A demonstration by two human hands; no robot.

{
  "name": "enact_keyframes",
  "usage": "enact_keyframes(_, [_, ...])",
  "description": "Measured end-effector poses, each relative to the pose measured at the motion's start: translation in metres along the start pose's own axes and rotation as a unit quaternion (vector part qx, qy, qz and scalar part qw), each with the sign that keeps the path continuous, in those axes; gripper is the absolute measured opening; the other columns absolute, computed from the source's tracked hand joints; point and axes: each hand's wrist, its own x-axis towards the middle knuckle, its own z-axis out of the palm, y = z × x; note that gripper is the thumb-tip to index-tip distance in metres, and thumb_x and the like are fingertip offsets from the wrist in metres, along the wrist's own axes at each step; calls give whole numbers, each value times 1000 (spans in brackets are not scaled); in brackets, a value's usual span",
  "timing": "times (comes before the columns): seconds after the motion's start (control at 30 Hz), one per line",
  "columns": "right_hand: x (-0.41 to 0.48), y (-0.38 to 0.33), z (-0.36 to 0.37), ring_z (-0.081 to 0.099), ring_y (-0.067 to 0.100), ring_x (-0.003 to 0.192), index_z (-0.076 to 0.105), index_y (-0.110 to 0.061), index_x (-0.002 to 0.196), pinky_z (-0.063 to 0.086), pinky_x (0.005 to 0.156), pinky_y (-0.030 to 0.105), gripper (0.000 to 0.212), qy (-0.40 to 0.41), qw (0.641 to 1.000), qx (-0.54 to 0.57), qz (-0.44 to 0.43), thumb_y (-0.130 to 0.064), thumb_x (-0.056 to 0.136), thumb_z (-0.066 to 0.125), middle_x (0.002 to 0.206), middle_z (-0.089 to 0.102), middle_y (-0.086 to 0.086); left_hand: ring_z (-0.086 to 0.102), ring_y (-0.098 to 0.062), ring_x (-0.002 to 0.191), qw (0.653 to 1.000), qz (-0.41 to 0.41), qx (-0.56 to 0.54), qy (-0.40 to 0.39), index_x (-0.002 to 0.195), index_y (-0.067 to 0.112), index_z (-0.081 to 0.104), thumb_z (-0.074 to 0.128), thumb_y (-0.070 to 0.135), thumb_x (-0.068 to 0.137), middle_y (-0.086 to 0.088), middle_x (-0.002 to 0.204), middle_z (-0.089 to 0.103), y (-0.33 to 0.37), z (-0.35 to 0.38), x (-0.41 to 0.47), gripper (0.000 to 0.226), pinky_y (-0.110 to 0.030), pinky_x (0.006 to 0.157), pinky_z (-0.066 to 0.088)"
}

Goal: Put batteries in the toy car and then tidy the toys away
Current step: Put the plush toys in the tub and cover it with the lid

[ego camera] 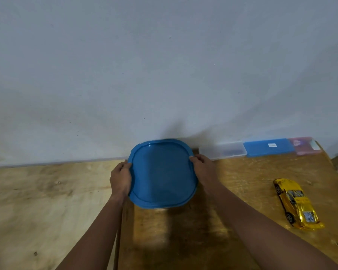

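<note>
From my station I saw the left hand (121, 178) gripping the left edge of the blue lid (162, 174), fingers curled round the rim; the right hand (203, 170) held the opposite edge, its thumb pressed on the rim and its fingers hidden beneath; the lid sat level between both hands near the back of the wooden table (47, 201), close to the grey wall (164, 65); whether a box lay under it I could not tell; the yellow toy car (298, 204) rested on its wheels well apart to the right, untouched; along the wall stood a clear case (222, 151), a blue case (268, 147) and a pink case (304, 146), side by side.
</note>
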Motion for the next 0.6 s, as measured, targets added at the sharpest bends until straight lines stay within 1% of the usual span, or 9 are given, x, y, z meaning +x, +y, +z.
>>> enact_keyframes(0.03, [2,-2,2,61,12,89,64,-16,114,46,60,24,24,-2,1000,-5,5,-32,99,54,102,65,-1,62,-25,107,1000,-6,-1,-7,102,16,71,50,34,99,-5,112,70,3,0,3,28,-46,99,50])
enact_keyframes(0.13, [13,-5,9,64,20,91,67,-16,107,52,66,31,31,8,1000,-5,15,-42,99,52,101,68,3,64,-26,102,999,-20,5,-28,101,16,71,52,55,93,-4,105,71,9,1,15,45,-50,97,52])
enact_keyframes(0.2, [18,-6,14,65,22,91,66,-17,105,55,74,37,34,17,1000,-13,19,-47,98,51,99,69,3,64,-28,97,999,-17,16,-34,96,10,67,51,58,94,-8,100,70,13,4,22,51,-49,92,54])
enact_keyframes(0.27, [21,-4,19,63,21,91,64,-18,106,55,78,40,35,30,999,-24,13,-49,97,50,99,67,1,62,-28,93,999,-9,26,-31,93,7,62,51,56,97,-9,96,66,14,8,25,50,-46,85,52])
enact_keyframes(0.3, [21,-3,20,62,19,91,63,-18,107,53,76,38,34,39,999,-23,5,-47,98,50,99,66,0,60,-25,91,999,-8,29,-32,94,8,60,49,54,98,-8,94,64,14,10,26,48,-43,81,50])
enact_keyframes(0.37, [21,0,24,59,13,86,61,-13,106,46,65,28,31,61,998,-12,-21,-41,100,50,96,64,0,58,-22,86,999,1,31,-34,95,9,58,47,53,100,-6,92,62,12,13,27,46,-38,76,47])
enact_keyframes(0.47, [21,4,27,56,10,75,59,-7,100,41,54,16,30,79,994,-15,-70,-35,102,50,87,61,2,52,-19,78,998,25,38,-35,86,8,54,46,50,102,-4,82,56,8,15,30,46,-35,69,43])
enact_keyframes(0.53, [23,7,28,56,12,74,58,-6,97,42,54,15,29,83,993,-15,-84,-34,102,51,85,61,3,46,-18,72,998,39,44,-34,78,11,46,45,48,103,-2,75,49,8,16,30,45,-34,64,38])
enact_keyframes(0.6, [26,9,29,58,13,75,58,-7,96,43,56,19,28,87,992,-18,-86,-34,101,52,85,63,3,44,-17,69,997,46,53,-33,75,12,42,46,47,103,-2,72,47,8,17,31,45,-34,62,37])
